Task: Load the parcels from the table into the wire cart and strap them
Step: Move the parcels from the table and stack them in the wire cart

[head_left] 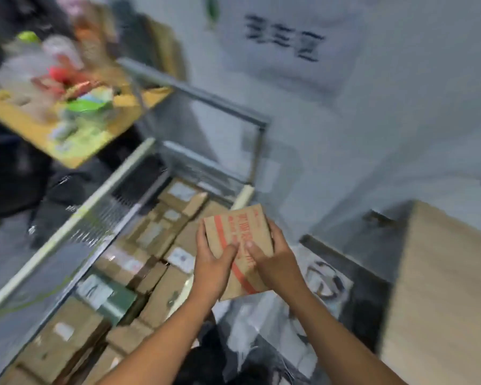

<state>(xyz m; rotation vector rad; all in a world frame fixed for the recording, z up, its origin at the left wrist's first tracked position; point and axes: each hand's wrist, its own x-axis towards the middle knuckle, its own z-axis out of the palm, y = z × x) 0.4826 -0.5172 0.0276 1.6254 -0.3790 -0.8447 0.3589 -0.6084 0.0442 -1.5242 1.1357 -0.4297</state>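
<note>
Though the whole view is smeared by motion, left hand [211,262]: grips the left edge of a brown parcel, thumb laid on its top face, fingers curled round the side.
Right hand [275,259]: grips the same parcel on its right edge, thumb on the top face close to the left thumb, fingers wrapped over the far side.
Held parcel [239,232]: flat cardboard box with an orange stripe and orange print, tilted, carried in the air above the right edge of the wire cart, clear of the load below.
Plastic wrapping [303,315]: pale crumpled sheeting with dark markings, under and to the right of the forearms.
Wire cart [67,226]: mesh sides with a pale top rail, running from lower left away to a metal frame at its far end.
Loaded parcels [150,237]: many brown boxes with white labels packed close on the cart floor; one dark green box [114,298] lies among them.
Wooden surface [450,287]: light-coloured, at the right edge, beside the plastic.
Yellow surface [78,157]: far left beyond the cart, carrying blurred bottles and packets [67,87].
Wall sign [286,37]: white sheet with dark characters, too blurred to read.
</note>
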